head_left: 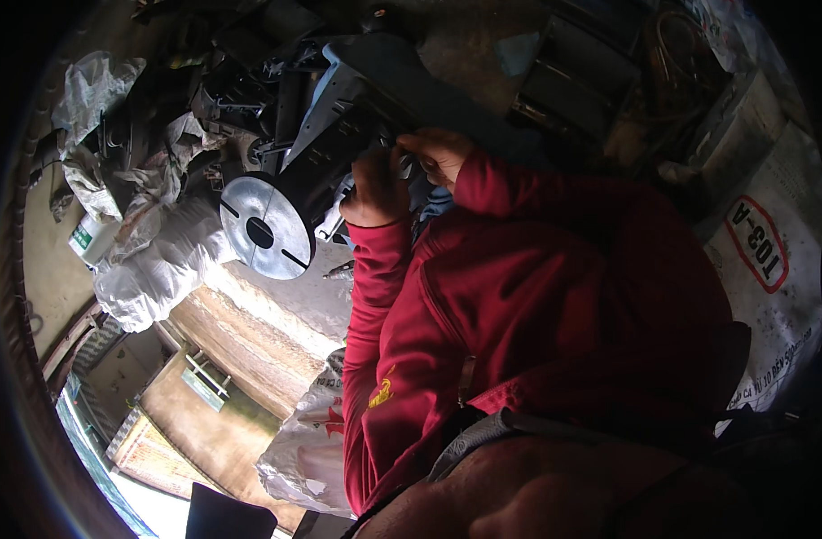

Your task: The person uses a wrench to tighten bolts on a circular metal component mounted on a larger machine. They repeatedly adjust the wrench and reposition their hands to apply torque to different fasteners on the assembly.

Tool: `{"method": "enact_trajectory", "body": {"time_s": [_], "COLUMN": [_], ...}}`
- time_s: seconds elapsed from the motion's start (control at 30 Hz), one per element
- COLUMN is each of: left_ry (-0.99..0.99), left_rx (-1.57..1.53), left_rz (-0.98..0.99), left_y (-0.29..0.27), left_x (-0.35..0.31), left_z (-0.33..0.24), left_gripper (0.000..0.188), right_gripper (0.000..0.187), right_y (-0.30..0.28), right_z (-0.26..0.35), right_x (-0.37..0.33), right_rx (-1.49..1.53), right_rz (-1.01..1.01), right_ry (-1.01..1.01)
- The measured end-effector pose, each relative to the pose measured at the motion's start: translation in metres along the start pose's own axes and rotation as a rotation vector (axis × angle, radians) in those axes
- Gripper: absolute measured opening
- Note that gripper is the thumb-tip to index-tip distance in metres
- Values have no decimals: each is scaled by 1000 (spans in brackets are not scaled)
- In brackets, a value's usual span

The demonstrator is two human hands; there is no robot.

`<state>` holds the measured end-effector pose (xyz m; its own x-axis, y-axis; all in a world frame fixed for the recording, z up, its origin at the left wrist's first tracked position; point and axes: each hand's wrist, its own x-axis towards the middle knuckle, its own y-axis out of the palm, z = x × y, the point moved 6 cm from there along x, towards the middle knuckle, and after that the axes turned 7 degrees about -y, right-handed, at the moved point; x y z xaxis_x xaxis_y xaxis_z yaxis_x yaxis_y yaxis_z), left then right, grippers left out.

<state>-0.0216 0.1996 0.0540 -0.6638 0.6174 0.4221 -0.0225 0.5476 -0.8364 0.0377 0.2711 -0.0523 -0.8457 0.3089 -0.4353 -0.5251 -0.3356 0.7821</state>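
Side by side, my hands meet just past the front of my red jacket. My left hand (375, 190) is closed, its fingers curled up against a dark metal machine part (325, 153). The fingertips of my right hand (439, 154) are bent together in a pinch right beside it. Whatever the two hands hold between them is too small and dark to make out. A round silver metal disc (265, 226) with a central hole and slots stands left of my left hand, at the end of the dark part.
Crumpled pale plastic sheeting (164, 274) and a white container (89, 238) lie to the left. Dark metal parts (249, 99) crowd the far left. A dark box-like object (577, 81) stands at the far right. A white printed sack (770, 296) lies at the right.
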Motion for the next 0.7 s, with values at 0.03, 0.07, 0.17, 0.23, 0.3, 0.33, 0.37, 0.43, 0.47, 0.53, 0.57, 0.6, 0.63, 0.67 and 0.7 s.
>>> {"method": "enact_trajectory", "body": {"time_s": [0.03, 0.07, 0.17, 0.23, 0.3, 0.33, 0.37, 0.43, 0.47, 0.53, 0.57, 0.6, 0.63, 0.67, 0.7], "left_ry": [-4, -7, 68, 42, 36, 43, 50, 15, -3, 103, 156, 132, 109, 85, 86], "left_rx": [-10, -20, -21, -11, -22, -37, -52, -34, -25, 9, 25, 19, 13, 6, -2], "left_rz": [16, 31, 50, 62, 60, 52, 44, 68, 79, 2, -37, -47, -56, -65, -67], "left_y": [-4, -6, -8, -7, -6, -5, -5, -5, -5, -10, -12, -12, -12, -12, -12], "left_x": [3, 5, 7, 6, 4, 4, 3, 1, 1, 8, 10, 9, 6, 5, 4], "left_z": [-2, -3, -7, -6, -4, -2, 0, 2, 2, -8, -13, -12, -10, -9, -9], "left_gripper": [17, 17, 18, 17, 17, 17, 17, 18, 19, 19, 18, 19, 19, 19, 18], "right_gripper": [37, 38, 40, 39, 37, 35, 34, 30, 28, 25, 24, 24, 24, 23, 23], "right_y": [1, 2, -1, -1, 1, 0, 1, -1, -2, 1, 4, 8, 9, 10, 9], "right_z": [2, 5, 4, 5, 7, 6, 4, 3, 3, 10, 15, 20, 20, 20, 20], "right_x": [-1, -3, -5, -5, -7, -6, -5, -2, 0, 0, -2, -4, -4, -5, -5], "right_rx": [9, 18, 50, 60, 56, 27, -1, -64, -98, -146, -157, -171, -180, -189, -195], "right_rz": [9, 18, 37, 42, 45, 29, 14, -6, -9, -5, 4, 17, 12, 7, -2], "right_ry": [2, 5, 18, 20, 20, 16, 12, -21, -47, -114, -153, -189, -182, -175, -167]}}
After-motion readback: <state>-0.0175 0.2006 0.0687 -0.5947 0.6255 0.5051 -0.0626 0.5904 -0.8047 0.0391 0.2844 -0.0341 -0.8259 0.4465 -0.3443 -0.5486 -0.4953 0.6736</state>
